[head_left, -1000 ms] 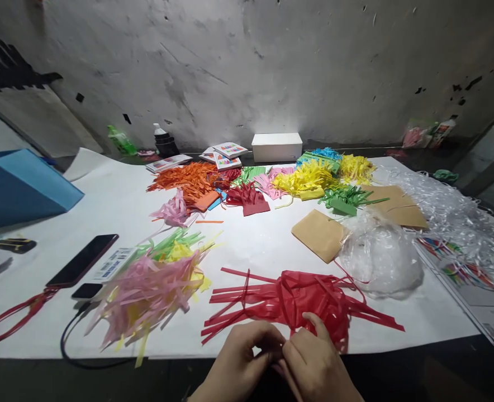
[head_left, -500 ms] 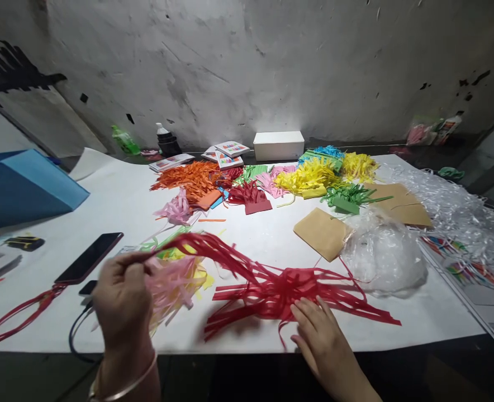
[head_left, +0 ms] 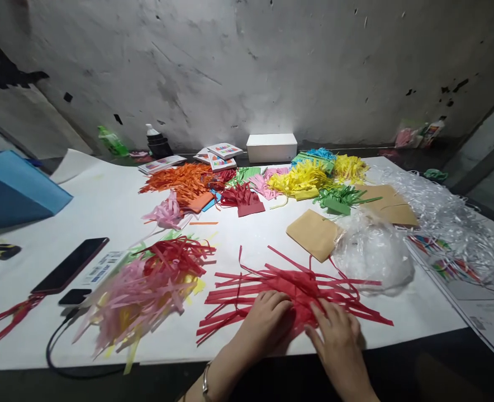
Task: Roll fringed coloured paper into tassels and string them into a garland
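Observation:
Red paper with fringed strips (head_left: 299, 287) lies spread on the white table covering near the front edge. On its middle rests my left hand (head_left: 267, 318), fingers bent over the paper, the fingertips partly hidden. My right hand (head_left: 335, 329) touches the red paper just to the right, with its fingers apart and the thumb toward the left hand. To the left is a loose heap of pink and yellow strips (head_left: 146, 290), topped by some red strips (head_left: 180, 254).
A phone (head_left: 73, 265) and a cable lie left. Coloured fringed bundles (head_left: 303, 177), a white box (head_left: 272, 148) and small boxes stand behind. Brown paper (head_left: 313, 234), a clear plastic bag (head_left: 375, 254) and white shredded strips (head_left: 443, 206) are at right.
My left hand has let go of the red strips, which now lie on the pink heap, and has moved right onto the red paper. The view has shifted slightly.

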A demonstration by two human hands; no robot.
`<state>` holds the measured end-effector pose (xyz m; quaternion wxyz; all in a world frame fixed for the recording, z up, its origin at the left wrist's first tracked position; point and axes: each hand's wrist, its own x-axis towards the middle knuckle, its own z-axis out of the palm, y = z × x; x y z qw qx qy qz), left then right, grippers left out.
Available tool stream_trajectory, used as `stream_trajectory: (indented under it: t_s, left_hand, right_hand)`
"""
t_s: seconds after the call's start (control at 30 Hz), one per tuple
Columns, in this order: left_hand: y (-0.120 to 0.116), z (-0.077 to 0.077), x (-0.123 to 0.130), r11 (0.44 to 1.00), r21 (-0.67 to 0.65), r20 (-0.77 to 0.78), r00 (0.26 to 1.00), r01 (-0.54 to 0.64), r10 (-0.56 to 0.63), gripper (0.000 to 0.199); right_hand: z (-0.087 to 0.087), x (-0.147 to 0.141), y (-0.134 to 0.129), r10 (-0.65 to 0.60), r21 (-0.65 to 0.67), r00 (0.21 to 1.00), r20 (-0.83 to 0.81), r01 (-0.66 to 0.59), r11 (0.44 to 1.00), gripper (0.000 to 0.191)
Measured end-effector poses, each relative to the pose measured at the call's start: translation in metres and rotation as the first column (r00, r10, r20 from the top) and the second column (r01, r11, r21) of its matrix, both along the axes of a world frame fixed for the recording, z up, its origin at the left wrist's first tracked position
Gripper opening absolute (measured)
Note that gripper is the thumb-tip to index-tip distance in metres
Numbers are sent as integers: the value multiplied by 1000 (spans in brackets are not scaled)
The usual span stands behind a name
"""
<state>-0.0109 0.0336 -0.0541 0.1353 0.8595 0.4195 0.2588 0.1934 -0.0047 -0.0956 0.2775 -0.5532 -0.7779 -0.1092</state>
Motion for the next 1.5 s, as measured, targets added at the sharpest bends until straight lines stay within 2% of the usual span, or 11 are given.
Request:
stream_trajectory:
  t_s: [0.1,0.17,0.3,0.37,0.53,0.7,0.77,0.9,1.2,1.37,1.5]
  left_hand:
    - [1,-4,-5,998,19,28,998,-65,64,22]
    - [1,-5,-9,998,10,37,997,-68,68,24]
    - [0,-8,-12,999,-29,75,997,-28,30,24]
    - [-1,-8,-14,999,-51,88,996,-8,13,23]
    - [-4,-7,-21,995,-95,69,998,8,-2,21]
    - [-5,-10,-24,996,-91,50,999,21,-17,23]
    - [-5,-13,-24,996,-89,41,999,20,-16,23]
    - [-5,-19,-22,998,-52,43,999,22,-20,22]
    - [-10,-5,-23,994,-113,36,999,9,-5,24]
    - [-5,-17,-23,998,-26,-72,996,-61,59,47]
    - [14,-19,-39,920,82,-207,897,-383,392,36]
  right_hand:
    - [1,21,0,-267,124,961,-67,274,954,40]
    - [9,23,-5,-236,204,954,-185,273,940,28]
    - [22,-10,-15,374,298,917,-136,-322,899,38]
    - [17,-30,-15,423,195,903,-72,-403,894,45]
    - [-10,-17,8,21,53,999,-32,-19,998,42]
    - [7,37,20,-399,166,910,-114,413,895,34]
    - [16,29,14,-304,192,942,-142,328,925,34]
    - [9,-24,18,201,49,979,-21,-199,979,50]
    - [8,15,63,-217,96,969,-118,229,969,33]
    - [21,4,13,330,-106,944,32,-325,940,43]
    - [17,-4,-2,406,-201,912,53,-388,899,53]
